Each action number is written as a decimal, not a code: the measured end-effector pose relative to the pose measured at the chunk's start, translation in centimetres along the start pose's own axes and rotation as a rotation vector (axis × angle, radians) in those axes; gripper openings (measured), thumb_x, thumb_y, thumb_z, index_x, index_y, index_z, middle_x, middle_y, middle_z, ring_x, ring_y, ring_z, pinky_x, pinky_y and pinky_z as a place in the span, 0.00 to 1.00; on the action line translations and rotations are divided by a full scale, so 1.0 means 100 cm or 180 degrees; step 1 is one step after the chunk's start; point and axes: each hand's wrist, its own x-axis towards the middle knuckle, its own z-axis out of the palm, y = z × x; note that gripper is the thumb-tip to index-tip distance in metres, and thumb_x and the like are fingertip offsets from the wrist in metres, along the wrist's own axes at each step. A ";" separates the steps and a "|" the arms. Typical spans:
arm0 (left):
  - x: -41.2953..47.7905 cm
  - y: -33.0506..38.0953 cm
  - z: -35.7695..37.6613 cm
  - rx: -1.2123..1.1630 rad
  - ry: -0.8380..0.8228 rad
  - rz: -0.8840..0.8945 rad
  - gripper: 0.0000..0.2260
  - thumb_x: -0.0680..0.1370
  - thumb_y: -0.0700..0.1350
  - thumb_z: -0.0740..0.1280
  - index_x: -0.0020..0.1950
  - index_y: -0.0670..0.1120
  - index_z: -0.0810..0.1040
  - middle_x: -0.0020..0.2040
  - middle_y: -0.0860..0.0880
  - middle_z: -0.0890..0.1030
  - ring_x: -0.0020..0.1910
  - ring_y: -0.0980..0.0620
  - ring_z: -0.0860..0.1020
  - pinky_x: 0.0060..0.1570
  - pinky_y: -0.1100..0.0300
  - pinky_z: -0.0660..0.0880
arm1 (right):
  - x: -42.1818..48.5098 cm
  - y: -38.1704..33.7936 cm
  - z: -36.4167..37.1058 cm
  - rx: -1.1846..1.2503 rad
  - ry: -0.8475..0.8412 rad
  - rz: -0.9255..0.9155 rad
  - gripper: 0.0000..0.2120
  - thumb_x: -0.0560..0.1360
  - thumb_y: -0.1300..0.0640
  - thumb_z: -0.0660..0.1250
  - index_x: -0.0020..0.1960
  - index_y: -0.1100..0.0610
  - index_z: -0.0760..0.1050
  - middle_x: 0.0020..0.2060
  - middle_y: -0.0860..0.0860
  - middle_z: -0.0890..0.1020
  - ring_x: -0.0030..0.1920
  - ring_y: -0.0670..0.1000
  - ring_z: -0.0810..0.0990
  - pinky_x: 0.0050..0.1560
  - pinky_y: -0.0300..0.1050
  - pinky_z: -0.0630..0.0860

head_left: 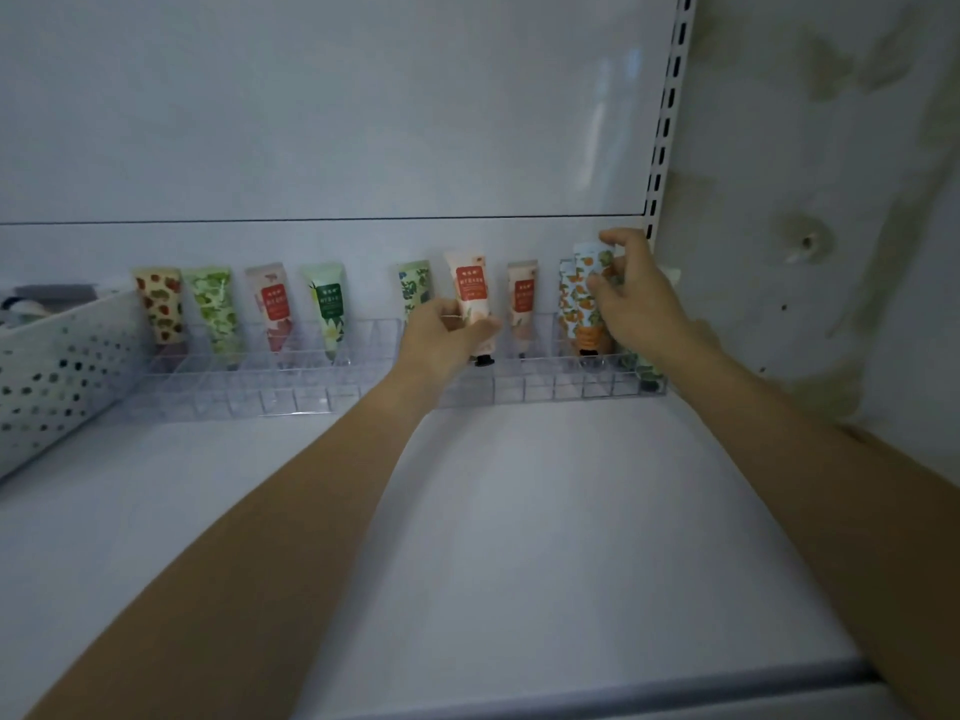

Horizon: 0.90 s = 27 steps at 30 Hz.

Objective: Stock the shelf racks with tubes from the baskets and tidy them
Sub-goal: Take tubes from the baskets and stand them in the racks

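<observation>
Currently my left grip (447, 332) is curled round a peach tube (470, 293) with a red label, its black cap down among the compartments of the clear rack (291, 392) at the back of the shelf (519, 511). My right grip (641, 306) pinches an orange-print tube (587, 267) at the rack's right end. More tubes stand in the back row, starting from a strawberry-print tube (158, 309). A perforated white basket (57, 366) sits just left of the rack.

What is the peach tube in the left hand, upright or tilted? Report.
Tilted: the left hand grips the peach tube, top leaning left, black cap lower right.
</observation>
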 end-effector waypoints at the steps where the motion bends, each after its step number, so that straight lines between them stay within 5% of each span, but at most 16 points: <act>1: 0.000 -0.001 -0.001 -0.0001 -0.0011 -0.0001 0.07 0.74 0.40 0.70 0.49 0.40 0.77 0.43 0.45 0.80 0.40 0.51 0.78 0.44 0.59 0.77 | -0.001 0.001 0.001 -0.0046 -0.0046 0.0023 0.19 0.79 0.62 0.58 0.69 0.56 0.60 0.51 0.49 0.71 0.45 0.45 0.73 0.34 0.23 0.67; 4: -0.002 -0.001 -0.004 -0.0054 -0.0054 0.0028 0.04 0.74 0.41 0.70 0.46 0.42 0.77 0.40 0.48 0.79 0.38 0.54 0.78 0.43 0.61 0.77 | -0.005 0.001 0.006 -0.0320 -0.0192 -0.0045 0.19 0.79 0.62 0.58 0.69 0.58 0.60 0.56 0.53 0.72 0.52 0.50 0.74 0.49 0.34 0.71; 10: -0.012 0.000 -0.012 -0.0158 -0.0139 0.0061 0.04 0.74 0.40 0.70 0.45 0.46 0.76 0.38 0.48 0.80 0.38 0.51 0.79 0.48 0.52 0.79 | -0.014 -0.006 0.007 -0.1679 -0.0206 -0.0570 0.23 0.77 0.65 0.59 0.70 0.67 0.59 0.71 0.61 0.58 0.70 0.58 0.60 0.68 0.43 0.58; 12: -0.014 0.001 -0.011 -0.0193 -0.0147 0.0068 0.05 0.74 0.40 0.69 0.48 0.43 0.76 0.37 0.48 0.79 0.37 0.52 0.79 0.47 0.52 0.80 | -0.015 -0.018 0.005 -0.1709 0.0010 -0.0842 0.24 0.76 0.64 0.59 0.71 0.65 0.60 0.72 0.60 0.57 0.72 0.57 0.58 0.66 0.47 0.63; 15: -0.015 0.002 -0.010 -0.0169 -0.0231 0.0137 0.09 0.74 0.40 0.69 0.54 0.41 0.77 0.35 0.48 0.78 0.35 0.54 0.78 0.42 0.57 0.80 | -0.007 -0.042 0.008 -0.1121 0.0227 -0.1001 0.19 0.77 0.62 0.60 0.67 0.62 0.66 0.64 0.58 0.69 0.62 0.53 0.69 0.57 0.48 0.71; 20: -0.021 0.002 -0.010 0.0004 -0.0493 0.0394 0.08 0.74 0.42 0.69 0.51 0.42 0.79 0.33 0.50 0.76 0.30 0.61 0.76 0.40 0.58 0.81 | 0.017 -0.072 0.034 -0.0031 -0.1030 0.0556 0.19 0.77 0.55 0.64 0.66 0.57 0.68 0.52 0.54 0.77 0.43 0.49 0.77 0.40 0.38 0.75; 23: -0.020 0.001 -0.013 0.0492 -0.0498 0.0733 0.09 0.76 0.47 0.66 0.53 0.45 0.78 0.37 0.52 0.78 0.36 0.59 0.77 0.41 0.65 0.78 | 0.032 -0.078 0.037 0.0104 -0.1183 0.0540 0.11 0.76 0.62 0.64 0.58 0.60 0.76 0.47 0.54 0.80 0.35 0.46 0.77 0.29 0.31 0.76; 25: -0.019 -0.004 -0.018 0.1363 -0.0526 0.0988 0.14 0.78 0.51 0.62 0.58 0.44 0.76 0.46 0.50 0.80 0.46 0.56 0.78 0.45 0.69 0.73 | 0.045 -0.077 0.028 0.0114 -0.0968 0.0447 0.11 0.76 0.64 0.64 0.58 0.60 0.77 0.49 0.55 0.79 0.39 0.47 0.78 0.37 0.35 0.78; 27: -0.018 -0.015 -0.022 0.2669 -0.0689 0.1119 0.20 0.78 0.55 0.60 0.66 0.45 0.72 0.62 0.47 0.74 0.62 0.48 0.70 0.61 0.59 0.67 | 0.057 -0.070 0.015 -0.0002 -0.0607 0.0315 0.13 0.76 0.64 0.62 0.60 0.61 0.76 0.54 0.56 0.79 0.47 0.50 0.77 0.49 0.41 0.77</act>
